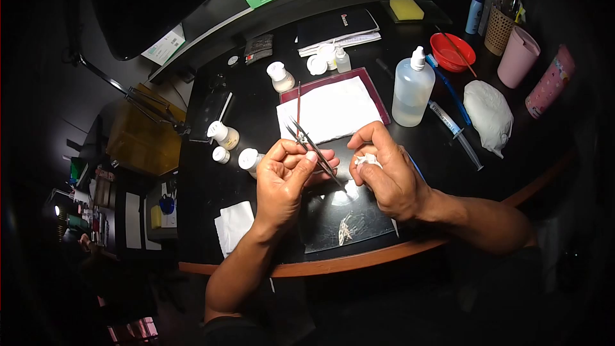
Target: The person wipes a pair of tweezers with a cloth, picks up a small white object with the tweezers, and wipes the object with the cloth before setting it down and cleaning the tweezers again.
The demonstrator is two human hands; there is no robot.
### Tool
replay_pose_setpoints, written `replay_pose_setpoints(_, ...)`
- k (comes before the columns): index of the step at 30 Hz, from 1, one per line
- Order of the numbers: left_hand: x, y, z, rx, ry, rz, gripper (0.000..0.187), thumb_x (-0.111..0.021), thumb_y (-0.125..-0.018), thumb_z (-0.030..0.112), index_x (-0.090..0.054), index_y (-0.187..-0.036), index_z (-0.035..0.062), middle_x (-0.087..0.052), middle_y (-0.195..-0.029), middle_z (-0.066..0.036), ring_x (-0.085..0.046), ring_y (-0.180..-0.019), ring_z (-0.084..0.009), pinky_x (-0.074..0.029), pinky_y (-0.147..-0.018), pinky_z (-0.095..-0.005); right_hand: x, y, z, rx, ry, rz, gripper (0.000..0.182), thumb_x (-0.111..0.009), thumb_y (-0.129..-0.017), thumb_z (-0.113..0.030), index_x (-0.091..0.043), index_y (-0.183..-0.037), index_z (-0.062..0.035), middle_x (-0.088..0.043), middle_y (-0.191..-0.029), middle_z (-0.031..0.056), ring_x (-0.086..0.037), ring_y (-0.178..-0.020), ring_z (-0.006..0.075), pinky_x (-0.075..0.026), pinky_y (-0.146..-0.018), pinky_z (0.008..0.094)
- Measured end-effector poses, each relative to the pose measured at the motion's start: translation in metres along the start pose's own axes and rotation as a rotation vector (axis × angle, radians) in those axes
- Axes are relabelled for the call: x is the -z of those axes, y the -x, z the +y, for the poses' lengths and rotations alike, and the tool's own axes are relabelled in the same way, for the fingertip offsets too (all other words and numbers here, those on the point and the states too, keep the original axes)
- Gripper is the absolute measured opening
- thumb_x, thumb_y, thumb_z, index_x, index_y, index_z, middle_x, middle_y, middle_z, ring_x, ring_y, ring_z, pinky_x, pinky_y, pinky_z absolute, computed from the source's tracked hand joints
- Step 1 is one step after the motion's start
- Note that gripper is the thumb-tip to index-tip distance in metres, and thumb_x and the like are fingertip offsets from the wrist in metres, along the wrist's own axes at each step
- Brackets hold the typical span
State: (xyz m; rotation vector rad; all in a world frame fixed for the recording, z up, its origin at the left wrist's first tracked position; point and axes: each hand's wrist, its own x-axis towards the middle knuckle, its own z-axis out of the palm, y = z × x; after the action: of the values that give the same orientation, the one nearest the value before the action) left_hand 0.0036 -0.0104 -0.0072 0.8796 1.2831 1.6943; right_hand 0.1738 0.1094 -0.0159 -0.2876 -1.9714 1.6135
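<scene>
My left hand point(285, 176) is closed round a pair of dark metal tweezers point(318, 156), which slant from upper left to lower right. Something small and whitish shows near their upper end. To its right, my right hand point(389, 173) pinches a crumpled white tissue point(367, 161) between thumb and fingers. Both hands hover over a dark glossy plate point(320, 224), where a small heap of thin pale slivers point(345, 229) lies. Behind the hands, white paper point(330, 109) rests on a dark red tray point(378, 93), and a thin reddish brush point(299, 106) lies across the paper's left part.
Small white-capped jars point(224, 134) stand to the left, near a folded white cloth point(236, 225). At right are a large clear bottle point(410, 93), a syringe point(456, 133), a red bowl point(452, 52) and a white lump point(488, 116). A lamp arm point(122, 86) reaches in from the left.
</scene>
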Motion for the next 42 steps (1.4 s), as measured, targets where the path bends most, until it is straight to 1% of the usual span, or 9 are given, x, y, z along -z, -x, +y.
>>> replay_pose_setpoints(10,-0.001,0.0,0.0,-0.025,0.024,-0.014,0.008,-0.057,-0.098,0.005,-0.052,-0.103,0.0005,-0.069,-0.105,-0.027,-0.072,-0.096,-0.0316,-0.063,-0.08,-0.0346,-0.002,0.0,-0.001,0.037,0.044,-0.026,0.019,-0.043,-0.09,-0.004,-0.042,-0.107,0.0034,-0.054,-0.063,0.0081,-0.051,-0.055,0.0141,-0.04,-0.054,0.036)
replay_pose_setpoints(19,0.0,0.001,-0.001,-0.004,0.049,-0.008,0.009,-0.058,-0.098,0.005,-0.052,-0.103,-0.0001,-0.069,-0.105,-0.027,-0.072,-0.096,-0.0309,-0.063,-0.079,-0.034,-0.001,-0.001,-0.006,0.037,0.072,-0.055,0.016,-0.044,-0.089,-0.003,-0.048,-0.102,0.0045,-0.061,-0.074,0.0155,-0.058,-0.059,0.0158,-0.044,-0.056,0.0344)
replay_pose_setpoints(25,0.0,0.001,0.0,-0.006,0.015,-0.029,0.008,-0.058,-0.098,0.005,-0.053,-0.102,0.0001,-0.069,-0.103,-0.026,-0.073,-0.094,-0.0285,-0.063,-0.079,-0.0333,-0.001,-0.001,-0.007,0.014,0.064,-0.074,0.015,-0.047,-0.089,-0.003,-0.048,-0.102,0.0046,-0.063,-0.077,0.0165,-0.06,-0.059,0.0162,-0.044,-0.054,0.0343)
replay_pose_setpoints(28,0.001,0.001,-0.001,-0.014,0.012,-0.038,0.008,-0.058,-0.098,0.003,-0.052,-0.101,0.0009,-0.07,-0.103,-0.025,-0.072,-0.095,-0.0251,-0.061,-0.081,-0.0308,-0.005,-0.001,-0.001,0.092,0.095,-0.027,0.014,-0.052,-0.091,-0.006,-0.05,-0.101,0.003,-0.063,-0.072,0.0163,-0.062,-0.06,0.0174,-0.044,-0.054,0.0343)
replay_pose_setpoints(30,0.002,0.001,0.0,-0.016,0.041,-0.049,0.009,-0.058,-0.098,0.001,-0.05,-0.098,0.0014,-0.07,-0.104,-0.023,-0.071,-0.098,-0.0218,-0.059,-0.085,-0.0298,-0.004,0.0,-0.002,0.059,0.191,-0.046,0.014,-0.057,-0.092,-0.01,-0.053,-0.098,0.0019,-0.063,-0.068,0.0162,-0.064,-0.06,0.0193,-0.045,-0.054,0.0352)
replay_pose_setpoints(34,0.003,-0.001,-0.002,-0.066,0.008,-0.049,0.009,-0.059,-0.098,0.001,-0.05,-0.098,0.0013,-0.071,-0.104,-0.023,-0.07,-0.098,-0.0203,-0.055,-0.09,-0.0303,-0.005,0.0,-0.004,0.06,0.269,-0.061,0.018,-0.064,-0.092,-0.016,-0.058,-0.09,0.0007,-0.061,-0.063,0.016,-0.064,-0.058,0.0234,-0.045,-0.055,0.0375)
replay_pose_setpoints(37,0.003,0.0,-0.001,-0.051,0.01,-0.064,0.009,-0.059,-0.098,0.001,-0.05,-0.099,0.0009,-0.071,-0.105,-0.023,-0.07,-0.097,-0.0203,-0.055,-0.09,-0.0312,-0.005,-0.001,0.003,0.103,0.292,-0.077,0.02,-0.065,-0.092,-0.017,-0.059,-0.088,0.0016,-0.062,-0.064,0.0158,-0.063,-0.058,0.0254,-0.045,-0.055,0.0386)
replay_pose_setpoints(40,0.003,0.0,-0.001,-0.051,0.022,-0.069,0.009,-0.059,-0.098,0.002,-0.051,-0.102,0.0008,-0.071,-0.105,-0.023,-0.071,-0.096,-0.0215,-0.057,-0.088,-0.0329,-0.004,-0.001,0.002,0.079,0.282,-0.11,0.02,-0.064,-0.093,-0.017,-0.059,-0.09,0.0018,-0.063,-0.068,0.016,-0.064,-0.062,0.0241,-0.046,-0.058,0.0386)
replay_pose_setpoints(42,0.004,0.0,-0.001,-0.064,0.033,-0.064,0.008,-0.058,-0.098,0.005,-0.053,-0.103,0.0012,-0.071,-0.103,-0.023,-0.072,-0.094,-0.0236,-0.059,-0.085,-0.0353,-0.007,-0.001,0.007,0.128,0.159,-0.066,0.023,-0.058,-0.097,-0.023,-0.058,-0.097,0.0006,-0.062,-0.069,0.0131,-0.06,-0.062,0.0194,-0.045,-0.058,0.0357)
